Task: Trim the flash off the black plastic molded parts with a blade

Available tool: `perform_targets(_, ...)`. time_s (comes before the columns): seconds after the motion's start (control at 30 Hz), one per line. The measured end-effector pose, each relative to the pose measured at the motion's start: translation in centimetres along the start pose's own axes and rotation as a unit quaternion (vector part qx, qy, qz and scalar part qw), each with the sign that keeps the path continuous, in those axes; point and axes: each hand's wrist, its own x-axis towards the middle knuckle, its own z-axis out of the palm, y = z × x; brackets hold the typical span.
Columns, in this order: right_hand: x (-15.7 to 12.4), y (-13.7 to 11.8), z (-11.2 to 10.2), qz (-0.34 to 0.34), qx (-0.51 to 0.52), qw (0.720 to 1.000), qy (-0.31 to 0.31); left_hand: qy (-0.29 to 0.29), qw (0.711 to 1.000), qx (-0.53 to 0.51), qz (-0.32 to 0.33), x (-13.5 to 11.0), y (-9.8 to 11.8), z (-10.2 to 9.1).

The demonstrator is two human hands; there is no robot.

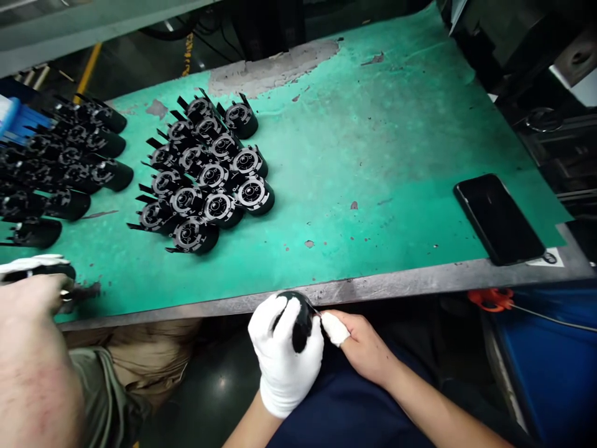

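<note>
My left hand [283, 354], in a white glove, is wrapped around a round black plastic part [301, 320] just below the table's near edge. My right hand [361, 345] is bare apart from a white wrap on one finger and pinches at the right side of that same part; whether it holds a tool is too small to tell. A cluster of several matching black round parts [209, 177] stands on the green mat [364, 162] up and to the left of my hands.
A second group of black parts [69, 168] fills the mat's far left. Another person's arm and gloved hand [32, 292] reach in at the left edge. A black phone [498, 218] lies at the right. An orange tool [490, 298] and blue bin [555, 361] sit lower right.
</note>
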Motion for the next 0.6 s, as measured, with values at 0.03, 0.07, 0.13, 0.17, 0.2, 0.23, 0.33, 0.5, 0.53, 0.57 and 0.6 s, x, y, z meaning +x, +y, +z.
perform_targets(0.03, -0.08, -0.04, -0.03, -0.001, -0.005, 1.000, -0.004, 0.001, 1.000, -0.001, 0.001, -0.02, -0.01, 0.01)
perform_targets(0.07, -0.13, -0.12, -0.07, -0.002, -0.012, 1.000, -0.007, 0.001, 1.000, -0.002, 0.002, -0.04, -0.03, 0.04)
perform_targets(0.13, -0.20, -0.34, -0.17, -0.005, -0.022, 1.000, -0.013, 0.001, 1.000, -0.003, 0.001, -0.02, -0.08, 0.11)
perform_targets(0.17, -0.22, -0.47, -0.22, -0.006, -0.024, 1.000, -0.014, 0.000, 1.000, -0.004, 0.000, 0.00, -0.11, 0.13)
perform_targets(0.2, -0.23, -0.60, -0.26, -0.007, -0.024, 1.000, -0.014, -0.003, 1.000, -0.005, 0.001, 0.02, -0.14, 0.15)
perform_targets(0.23, -0.23, -0.71, -0.30, -0.008, -0.025, 1.000, -0.014, -0.004, 1.000, -0.006, 0.000, 0.04, -0.17, 0.16)
perform_targets(0.33, -0.10, -0.84, -0.38, 0.000, -0.037, 0.999, -0.005, -0.002, 1.000, -0.006, 0.001, -0.01, -0.30, 0.20)
perform_targets(0.5, 0.42, -0.40, -0.30, 0.032, -0.069, 0.997, 0.003, 0.016, 1.000, -0.002, 0.015, -0.24, -0.53, 0.31)
perform_targets(0.53, 0.45, -0.31, -0.26, 0.032, -0.063, 0.997, 0.005, 0.014, 1.000, -0.002, 0.013, -0.24, -0.53, 0.31)
perform_targets(0.57, 0.45, -0.24, -0.22, 0.029, -0.051, 0.998, 0.004, 0.010, 1.000, -0.002, 0.012, -0.24, -0.51, 0.29)
perform_targets(0.6, 0.42, -0.21, -0.20, 0.024, -0.036, 0.999, 0.001, 0.006, 1.000, -0.001, 0.011, -0.22, -0.49, 0.27)
